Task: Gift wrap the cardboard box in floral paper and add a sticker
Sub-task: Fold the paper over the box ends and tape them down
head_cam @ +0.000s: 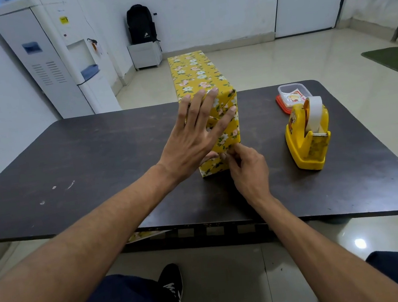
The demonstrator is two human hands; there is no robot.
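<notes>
A long box wrapped in yellow floral paper (pixel 196 76) lies on the dark table (pixel 94 163), its near end facing me. My left hand (pixel 195 131) presses flat with spread, straight fingers against the folded paper on that end face. My right hand (pixel 247 165) is at the lower right corner of the end face, its fingertips pinching the bottom paper flap (pixel 216 165). A clear container with stickers (pixel 292 94) on a red lid stands at the back right.
A yellow tape dispenser (pixel 307 135) with a white roll stands to the right of the box. A scrap of floral paper (pixel 143 235) shows under the table's near edge. My knees and a black shoe (pixel 172 287) are below the table.
</notes>
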